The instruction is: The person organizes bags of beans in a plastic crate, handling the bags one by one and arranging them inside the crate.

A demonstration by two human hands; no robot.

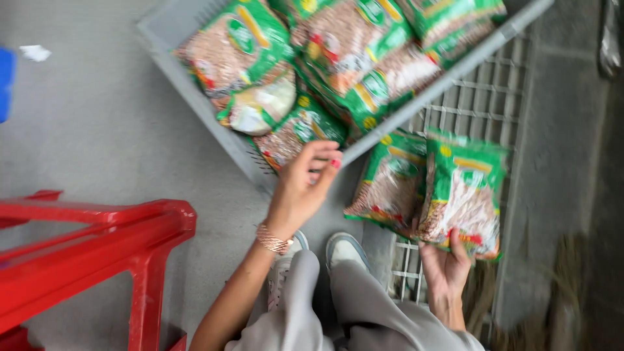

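Left hand (pixel 300 188) fingers curled at crate (pixel 195 84) rim, right hand (pixel 445 266) pinching two packets (pixel 432 195) (bare floor leftward).

Two green-trimmed clear bean packets (pixel 435 192) upright side by side in right hand (pixel 445 270); more packets (pixel 312 65) heaped in grey crate (pixel 172 39).

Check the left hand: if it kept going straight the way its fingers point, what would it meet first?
Probably the green packet at the near corner of the grey crate. The left hand points up toward it, fingertips about at the crate's rim; motion blur hides whether they already touch.
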